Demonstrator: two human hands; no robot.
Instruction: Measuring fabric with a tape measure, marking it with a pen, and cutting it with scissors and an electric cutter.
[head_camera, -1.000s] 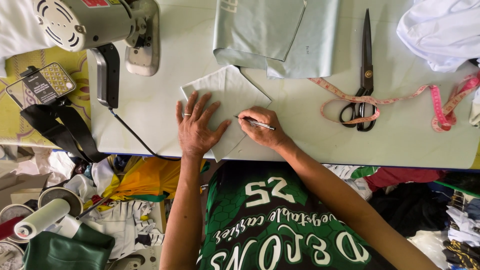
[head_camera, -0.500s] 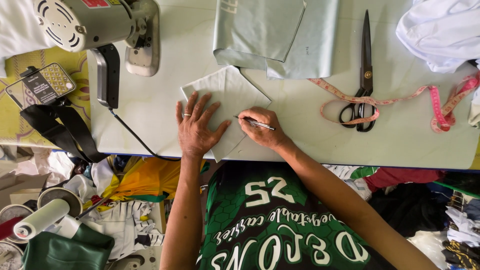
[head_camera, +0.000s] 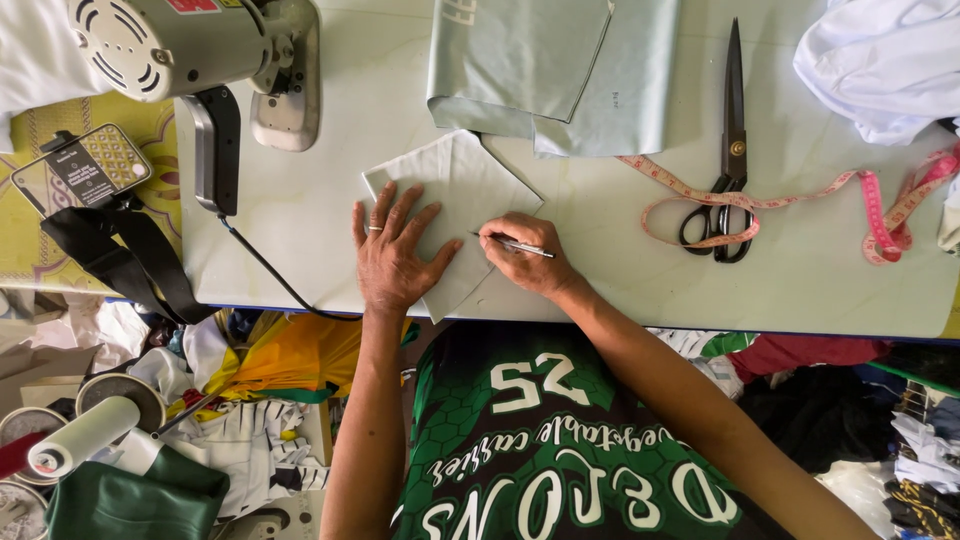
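A small pale grey fabric piece (head_camera: 462, 190) lies near the table's front edge. My left hand (head_camera: 395, 255) presses flat on it, fingers spread, a ring on one finger. My right hand (head_camera: 525, 255) grips a thin pen (head_camera: 520, 246) whose tip rests on the fabric just right of my left thumb. A larger folded grey cloth (head_camera: 550, 70) lies further back on the pale table (head_camera: 800, 290).
Black-handled scissors (head_camera: 728, 170) and a pink measuring tape (head_camera: 840, 200) lie to the right. White cloth (head_camera: 885, 60) sits at the far right corner. A sewing machine (head_camera: 190, 50) stands at the back left, a phone (head_camera: 85, 165) beside it. Fabric scraps and rolls lie on the floor.
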